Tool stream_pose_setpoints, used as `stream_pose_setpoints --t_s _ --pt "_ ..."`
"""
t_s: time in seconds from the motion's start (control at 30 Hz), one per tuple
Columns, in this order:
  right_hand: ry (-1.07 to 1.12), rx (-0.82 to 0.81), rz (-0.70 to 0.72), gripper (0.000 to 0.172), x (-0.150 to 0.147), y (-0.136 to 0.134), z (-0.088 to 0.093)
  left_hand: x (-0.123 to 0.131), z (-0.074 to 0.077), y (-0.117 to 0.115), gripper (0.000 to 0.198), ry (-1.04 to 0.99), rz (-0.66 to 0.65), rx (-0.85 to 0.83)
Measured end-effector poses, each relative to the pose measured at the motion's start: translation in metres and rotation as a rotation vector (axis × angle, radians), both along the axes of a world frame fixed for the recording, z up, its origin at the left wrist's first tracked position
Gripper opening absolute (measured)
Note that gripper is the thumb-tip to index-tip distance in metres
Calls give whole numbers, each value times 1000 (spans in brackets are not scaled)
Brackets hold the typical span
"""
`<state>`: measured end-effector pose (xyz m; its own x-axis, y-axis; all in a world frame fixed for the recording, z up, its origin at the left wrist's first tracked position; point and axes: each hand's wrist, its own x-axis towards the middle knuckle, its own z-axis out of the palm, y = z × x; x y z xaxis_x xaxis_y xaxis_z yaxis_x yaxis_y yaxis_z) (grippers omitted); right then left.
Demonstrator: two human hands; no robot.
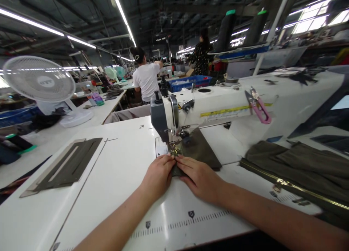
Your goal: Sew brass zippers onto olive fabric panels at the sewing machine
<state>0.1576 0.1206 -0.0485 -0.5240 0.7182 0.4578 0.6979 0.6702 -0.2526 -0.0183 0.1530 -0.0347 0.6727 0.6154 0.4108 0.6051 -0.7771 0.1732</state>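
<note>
A piece of olive fabric (pixel 201 149) lies under the needle area of a white sewing machine (pixel 226 102). Just in front of the presser foot, my left hand (pixel 159 173) presses on the fabric's near left edge, fingers together. My right hand (pixel 200 176) holds the same fabric from the right, its fingertips almost touching those of my left. Something gold-coloured glints by the foot, just beyond my fingertips. The fabric beneath my fingers is mostly hidden.
Stacked olive pieces (pixel 71 164) lie on the left of the white table (pixel 109 207). More olive fabric with a gold zipper (pixel 305 189) is at the right. Pink-handled snips (pixel 260 109) rest against the machine arm. A fan (pixel 40 80) and two people stand beyond.
</note>
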Motion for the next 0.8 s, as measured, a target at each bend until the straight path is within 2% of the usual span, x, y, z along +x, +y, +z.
stream_pose_setpoints --t_s 0.4,0.57,0.67,0.8 --pt "36 36 34 38 -1 21 0 -1 2 19 36 27 -9 35" --pt "33 94 -48 29 -2 11 0 -9 1 8 34 3 -43 32" --pt "-33 45 -103 24 -3 8 9 -13 2 -3 26 -43 1 48" --pt "-78 -132 -224 21 -3 19 35 -10 9 -4 22 -19 124 51"
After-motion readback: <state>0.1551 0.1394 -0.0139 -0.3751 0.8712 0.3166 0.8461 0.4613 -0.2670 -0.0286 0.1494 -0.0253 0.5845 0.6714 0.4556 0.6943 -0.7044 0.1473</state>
